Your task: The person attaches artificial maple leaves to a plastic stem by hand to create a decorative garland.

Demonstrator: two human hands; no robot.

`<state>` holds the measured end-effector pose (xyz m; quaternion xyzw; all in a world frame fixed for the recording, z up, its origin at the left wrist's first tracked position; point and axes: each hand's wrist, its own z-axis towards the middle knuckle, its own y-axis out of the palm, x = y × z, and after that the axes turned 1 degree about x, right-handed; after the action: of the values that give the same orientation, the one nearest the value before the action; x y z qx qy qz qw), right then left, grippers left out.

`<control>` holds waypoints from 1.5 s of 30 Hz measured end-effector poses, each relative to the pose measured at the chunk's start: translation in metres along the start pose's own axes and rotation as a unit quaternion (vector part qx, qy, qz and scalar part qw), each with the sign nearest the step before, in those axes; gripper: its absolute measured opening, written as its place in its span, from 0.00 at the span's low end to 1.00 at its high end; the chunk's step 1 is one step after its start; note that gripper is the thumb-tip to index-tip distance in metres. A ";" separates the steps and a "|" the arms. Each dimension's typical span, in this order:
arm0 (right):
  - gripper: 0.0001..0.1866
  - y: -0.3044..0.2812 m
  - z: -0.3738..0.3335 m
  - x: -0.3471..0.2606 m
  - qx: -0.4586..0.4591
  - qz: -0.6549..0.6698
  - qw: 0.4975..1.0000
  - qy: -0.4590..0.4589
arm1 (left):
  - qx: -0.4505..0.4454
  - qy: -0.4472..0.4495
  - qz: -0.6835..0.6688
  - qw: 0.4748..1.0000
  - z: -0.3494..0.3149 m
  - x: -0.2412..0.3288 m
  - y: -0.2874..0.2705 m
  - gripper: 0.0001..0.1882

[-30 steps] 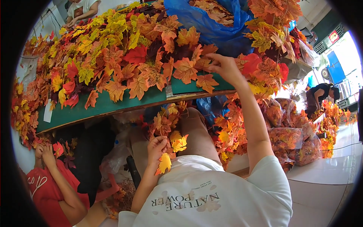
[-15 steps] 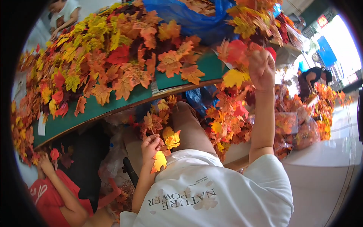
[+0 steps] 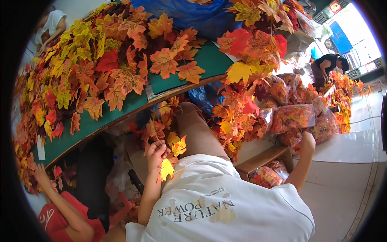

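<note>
My left hand (image 3: pixel 156 154) is closed in front of my lap, its fingers pinching the stem of a garland of artificial maple leaves (image 3: pixel 155 128). A yellow leaf (image 3: pixel 165 169) hangs below those fingers, and another yellow leaf (image 3: pixel 179 146) sticks out beside them. Out to the right, my right hand (image 3: pixel 307 142) is curled just below a clear bag of orange leaves (image 3: pixel 293 117). Its fingertips are turned away, so whatever they hold is hidden. Between my hands, a thick bunch of red, orange and yellow leaves (image 3: pixel 242 113) hangs from the table's edge.
A green table (image 3: pixel 125 115) heaped with leaves runs across the front, with a blue plastic bag (image 3: pixel 189 20) on it. An open cardboard box (image 3: pixel 264 159) of bagged leaves stands at my right. A person in red (image 3: pixel 60 218) sits at left; other people are farther off.
My right hand has come down and outward, from a raised fist by the hanging leaves to beside the bagged leaves. My left hand keeps its pinch. The whole view has shifted slightly.
</note>
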<state>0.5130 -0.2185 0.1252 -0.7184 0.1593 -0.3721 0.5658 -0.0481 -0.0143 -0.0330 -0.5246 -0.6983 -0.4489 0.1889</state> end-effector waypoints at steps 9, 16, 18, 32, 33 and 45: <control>0.08 -0.165 0.037 -0.363 0.275 0.465 0.738 -0.405 | -0.038 0.036 0.048 0.997 -0.006 0.019 0.036 0.05; 0.10 -0.159 0.093 -0.447 0.287 0.309 0.806 -0.415 | -0.006 0.049 0.034 0.998 -0.016 0.017 0.030 0.05; 0.10 -0.159 0.104 -0.436 0.246 0.345 0.808 -0.409 | -0.003 0.051 0.025 0.998 -0.015 0.015 0.025 0.05; 0.10 -0.208 0.118 -0.368 -0.025 0.777 0.588 -0.224 | -0.055 0.040 -0.003 0.998 -0.014 0.028 0.033 0.07; 0.08 -0.211 0.114 -0.369 -0.093 0.876 0.433 -0.191 | -0.073 0.031 -0.018 0.997 -0.017 0.030 0.031 0.07; 0.06 -0.105 -0.107 -0.416 -0.344 0.815 0.412 -0.219 | -0.036 0.142 -0.061 0.987 -0.048 0.067 0.078 0.08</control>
<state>0.1363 0.0099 0.0848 -0.4422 0.6553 0.5200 0.3235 -0.0128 -0.0127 0.0748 -0.4184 -0.6784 -0.5543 0.2397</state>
